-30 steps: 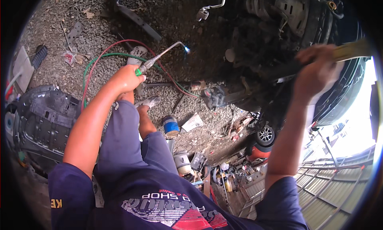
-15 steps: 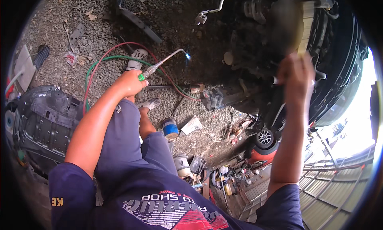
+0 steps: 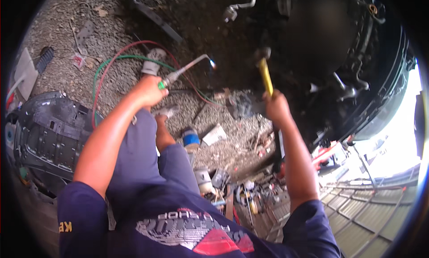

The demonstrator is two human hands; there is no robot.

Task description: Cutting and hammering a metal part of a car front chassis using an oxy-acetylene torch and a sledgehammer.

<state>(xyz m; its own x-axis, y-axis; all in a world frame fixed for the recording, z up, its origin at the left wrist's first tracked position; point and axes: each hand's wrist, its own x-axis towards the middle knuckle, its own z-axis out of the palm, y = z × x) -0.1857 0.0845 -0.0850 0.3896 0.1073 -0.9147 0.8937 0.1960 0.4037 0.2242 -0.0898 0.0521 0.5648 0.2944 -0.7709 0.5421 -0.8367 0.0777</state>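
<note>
My left hand (image 3: 149,89) grips a gas torch (image 3: 176,74) with a green valve, red and green hoses and a bent nozzle whose small flame (image 3: 212,64) is lit. My right hand (image 3: 277,105) is closed on a yellow-handled hammer (image 3: 267,79), its blurred head raised beside the dark underside and bumper area of a car (image 3: 380,101). The torch tip is to the left of the hammer head, apart from it. A bent metal pipe (image 3: 246,3) lies or hangs above them; what exactly it rests on is unclear.
A black plastic liner (image 3: 49,133) lies at left on gravel (image 3: 71,43). My shoes stand among the hoses. Behind me are a blue can (image 3: 191,140), a white scrap (image 3: 213,135), piled clutter (image 3: 223,191) and red equipment (image 3: 324,154). A dark metal bar (image 3: 156,21) lies at the top.
My right hand and the hammer have swung left and down, away from the car's right side toward the torch tip. My left hand and torch have moved only slightly.
</note>
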